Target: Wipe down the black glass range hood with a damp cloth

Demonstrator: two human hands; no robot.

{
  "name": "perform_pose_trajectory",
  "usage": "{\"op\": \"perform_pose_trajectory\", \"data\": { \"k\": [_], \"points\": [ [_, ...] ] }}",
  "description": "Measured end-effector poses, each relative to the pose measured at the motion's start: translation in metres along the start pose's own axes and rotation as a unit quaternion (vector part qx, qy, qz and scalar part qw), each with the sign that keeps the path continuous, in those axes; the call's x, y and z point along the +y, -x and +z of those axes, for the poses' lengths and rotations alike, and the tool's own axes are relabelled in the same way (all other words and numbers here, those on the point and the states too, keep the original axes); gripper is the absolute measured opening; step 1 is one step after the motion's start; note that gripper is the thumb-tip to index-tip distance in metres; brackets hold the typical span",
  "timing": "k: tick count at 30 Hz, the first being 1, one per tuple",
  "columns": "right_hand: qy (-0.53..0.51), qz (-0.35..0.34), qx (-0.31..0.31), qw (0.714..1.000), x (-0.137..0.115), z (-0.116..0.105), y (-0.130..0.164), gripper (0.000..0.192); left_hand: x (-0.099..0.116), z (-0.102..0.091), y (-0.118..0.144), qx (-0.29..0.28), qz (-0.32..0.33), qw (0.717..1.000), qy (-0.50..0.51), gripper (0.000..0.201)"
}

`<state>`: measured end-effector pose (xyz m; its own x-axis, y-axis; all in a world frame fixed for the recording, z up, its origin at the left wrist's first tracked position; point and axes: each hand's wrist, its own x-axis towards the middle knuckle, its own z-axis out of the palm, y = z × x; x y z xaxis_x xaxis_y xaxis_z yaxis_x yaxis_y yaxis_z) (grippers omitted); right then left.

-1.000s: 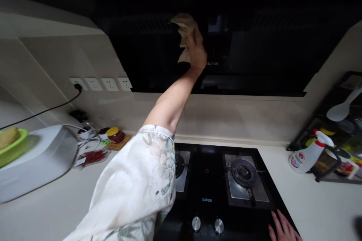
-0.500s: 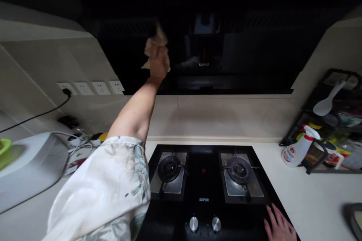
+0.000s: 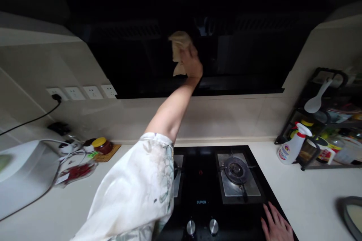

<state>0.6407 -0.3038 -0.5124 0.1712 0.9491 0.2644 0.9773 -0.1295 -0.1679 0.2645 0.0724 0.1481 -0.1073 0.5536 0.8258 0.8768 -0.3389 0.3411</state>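
L hand [image 3: 192,62] has tan cloth [image 3: 178,49] agst range hood [image 3: 243,60], above stove [image 3: 201,186]; fingers blurred, can't tell if spread. R hand [image 3: 277,226] on stove's near R corner, fingers slightly spread. Spray btl [image 3: 292,148] R of stove.

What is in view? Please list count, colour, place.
stove: one, black, centre
hood: one, black, above stove
cloth: one, beige, on hood
burners: two, dark, on stove
knobs: two, silver, on stove
sockets: four, white, left wall
plug: one, black, leftmost socket
jar: one, red, on board
board: one, brown, under jar
packet: one, red-filled, left
appliance: one, white, left
spray bottle: one, white, right
rack: one, black, right, contents unclear
spoon: one, white, at rack
vessel: one, grey, right
sleeve: one, white, centre
left fingers: one set, on cloth
right fingers: one set, on stove
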Motion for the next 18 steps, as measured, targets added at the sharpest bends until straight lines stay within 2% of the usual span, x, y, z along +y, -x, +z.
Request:
{"op": "perform_pose_trajectory", "data": {
  "k": [2,5,7,9,12,18],
  "points": [
    [0.001,-0.002,0.004,1.0,0.0,0.001,0.0,0.082,0.031,0.022,0.008,-0.072,0.12,0.989,-0.048,0.064],
    [0.006,-0.003,0.015,1.0,-0.003,0.001,0.001,0.081,0.078,0.054,0.022,-0.145,0.266,0.952,-0.052,0.059],
    [0.01,0.0,0.018,1.0,-0.006,-0.002,0.002,0.081,0.101,0.069,0.032,-0.172,0.31,0.934,-0.052,0.059],
    [0.012,0.003,0.016,1.0,-0.009,-0.005,0.002,0.081,0.111,0.076,0.039,-0.186,0.334,0.921,-0.076,0.06],
    [0.012,0.007,0.009,1.0,-0.01,-0.009,0.002,0.083,0.096,0.07,0.044,-0.196,0.361,0.904,-0.119,0.06],
    [0.003,0.019,0.003,1.0,-0.007,-0.014,0.001,0.086,0.018,0.04,0.045,-0.206,0.36,0.9,-0.132,0.067]
  ]
}}
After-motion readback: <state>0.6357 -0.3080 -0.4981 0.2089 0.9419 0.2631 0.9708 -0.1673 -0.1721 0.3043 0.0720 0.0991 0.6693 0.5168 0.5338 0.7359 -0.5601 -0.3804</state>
